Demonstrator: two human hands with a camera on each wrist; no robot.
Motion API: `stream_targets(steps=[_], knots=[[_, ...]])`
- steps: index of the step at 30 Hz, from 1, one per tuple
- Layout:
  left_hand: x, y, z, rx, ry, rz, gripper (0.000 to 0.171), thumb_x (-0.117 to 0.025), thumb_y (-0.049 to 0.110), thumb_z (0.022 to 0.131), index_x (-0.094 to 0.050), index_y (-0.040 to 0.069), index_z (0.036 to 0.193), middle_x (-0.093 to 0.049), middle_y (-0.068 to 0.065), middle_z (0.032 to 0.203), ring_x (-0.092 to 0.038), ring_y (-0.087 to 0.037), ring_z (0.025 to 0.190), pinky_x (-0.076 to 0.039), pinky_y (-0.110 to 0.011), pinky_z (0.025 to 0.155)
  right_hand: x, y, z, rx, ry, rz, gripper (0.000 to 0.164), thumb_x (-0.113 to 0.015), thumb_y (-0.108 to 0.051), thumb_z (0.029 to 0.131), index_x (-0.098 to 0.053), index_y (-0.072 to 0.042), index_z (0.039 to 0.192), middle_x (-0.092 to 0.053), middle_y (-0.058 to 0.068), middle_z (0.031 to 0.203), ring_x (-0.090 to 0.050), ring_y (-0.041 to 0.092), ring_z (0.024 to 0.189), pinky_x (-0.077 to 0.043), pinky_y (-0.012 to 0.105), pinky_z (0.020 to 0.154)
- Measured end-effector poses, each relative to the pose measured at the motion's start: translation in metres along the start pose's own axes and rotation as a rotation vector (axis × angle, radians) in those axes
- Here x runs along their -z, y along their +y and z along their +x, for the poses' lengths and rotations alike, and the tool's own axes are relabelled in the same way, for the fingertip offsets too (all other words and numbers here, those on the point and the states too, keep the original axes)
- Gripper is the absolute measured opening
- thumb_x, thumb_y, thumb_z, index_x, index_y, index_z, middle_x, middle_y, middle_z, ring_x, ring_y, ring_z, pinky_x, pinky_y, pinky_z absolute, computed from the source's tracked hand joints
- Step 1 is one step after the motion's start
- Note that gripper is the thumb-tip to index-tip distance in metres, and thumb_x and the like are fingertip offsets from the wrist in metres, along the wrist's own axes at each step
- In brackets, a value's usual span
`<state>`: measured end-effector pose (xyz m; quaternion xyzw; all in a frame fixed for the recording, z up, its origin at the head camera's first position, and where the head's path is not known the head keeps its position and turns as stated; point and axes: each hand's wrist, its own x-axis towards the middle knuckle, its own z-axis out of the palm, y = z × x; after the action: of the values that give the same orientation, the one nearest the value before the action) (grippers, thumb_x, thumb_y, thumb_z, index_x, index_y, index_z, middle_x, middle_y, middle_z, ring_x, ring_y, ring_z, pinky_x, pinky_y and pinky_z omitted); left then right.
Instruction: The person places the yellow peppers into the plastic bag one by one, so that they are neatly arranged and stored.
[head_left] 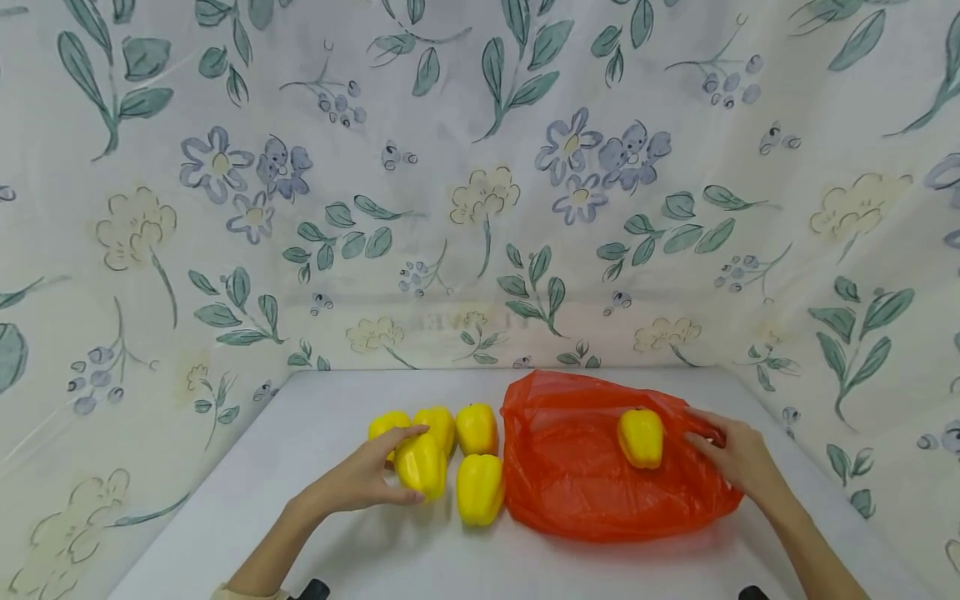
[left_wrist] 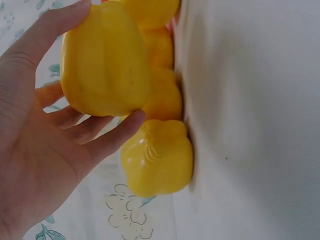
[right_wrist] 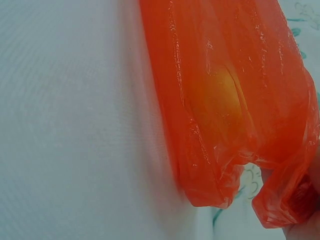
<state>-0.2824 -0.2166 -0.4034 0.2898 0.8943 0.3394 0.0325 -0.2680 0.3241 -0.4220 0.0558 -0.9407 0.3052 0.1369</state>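
Observation:
My left hand [head_left: 367, 471] grips a yellow bell pepper [head_left: 422, 468] between thumb and fingers. In the left wrist view this bell pepper [left_wrist: 105, 62] looks raised over the others, its smooth ribbed side toward the camera. On the right, a crumpled red plastic bag [head_left: 570, 492] lies with its mouth spread. One yellow bell pepper [head_left: 641, 438] rests inside it and glows through the film in the right wrist view. My right hand [head_left: 735, 457] holds the bag's right edge, the film bunched between its fingers; part of that hand is hidden behind the film.
Several more yellow bell peppers stand grouped on the white table [head_left: 300, 417], left of the bag. The nearest pepper [head_left: 480, 490] stands close beside the bag's left edge, with another pepper [head_left: 477, 429] behind it. A flower-printed cloth [head_left: 420, 275] hangs behind the table.

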Motion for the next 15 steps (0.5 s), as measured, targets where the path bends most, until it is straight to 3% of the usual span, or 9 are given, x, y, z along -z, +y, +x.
stream_targets(steps=[7, 15], knots=[[0.011, 0.008, 0.005, -0.015, 0.024, -0.009, 0.090, -0.084, 0.042, 0.074, -0.039, 0.017, 0.148, -0.048, -0.003, 0.144, -0.053, -0.019, 0.118, -0.055, -0.039, 0.095, 0.002, -0.002, 0.002, 0.004, 0.004, 0.005, 0.053, -0.063, -0.023, 0.096, -0.048, -0.003, 0.142, -0.059, 0.029, 0.130, -0.063, 0.043, 0.108, -0.061, 0.038, 0.075], [0.012, 0.022, 0.021, -0.098, 0.028, 0.001, 0.090, -0.083, 0.041, 0.075, -0.038, 0.017, 0.148, -0.049, 0.000, 0.144, -0.055, -0.015, 0.113, -0.055, -0.034, 0.093, 0.001, -0.001, 0.001, -0.016, -0.003, 0.001, 0.055, -0.063, -0.026, 0.096, -0.048, -0.004, 0.143, -0.059, 0.029, 0.131, -0.062, 0.043, 0.109, -0.061, 0.039, 0.076]])
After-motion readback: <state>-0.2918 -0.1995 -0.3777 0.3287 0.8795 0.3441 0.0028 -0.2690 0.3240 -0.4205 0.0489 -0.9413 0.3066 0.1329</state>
